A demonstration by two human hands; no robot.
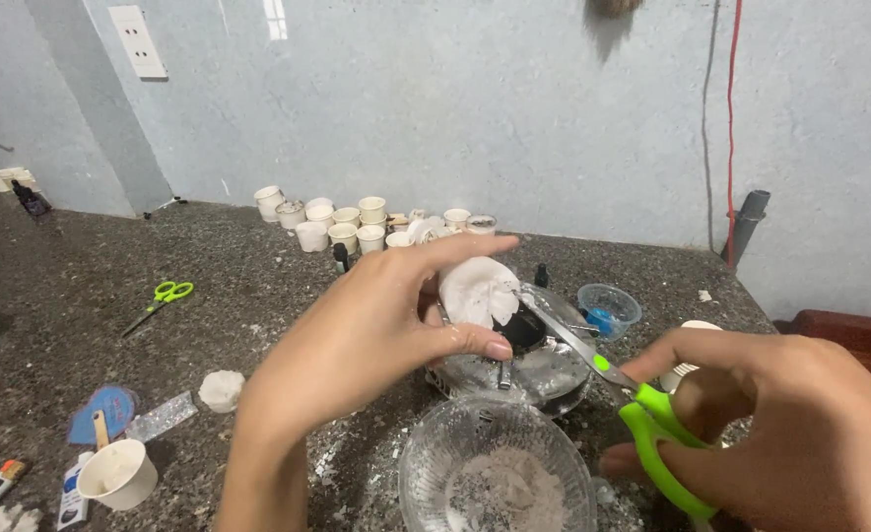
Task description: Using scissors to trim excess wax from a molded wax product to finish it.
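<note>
My left hand pinches a white crumpled piece, like a torn paper cup or plaster shell, between thumb and fingers. My right hand grips green-handled scissors; their blades reach up-left and meet the white piece's right edge. Below both sits a round metal dish holding dark bits. In front of it stands a clear glass bowl with pale grey powder inside.
Several small white paper cups cluster by the back wall. A second pair of green scissors lies at left. A white lump, a paper cup with a stick, glue tubes, a blue-tinted plastic cup and white crumbs dot the dark stone counter.
</note>
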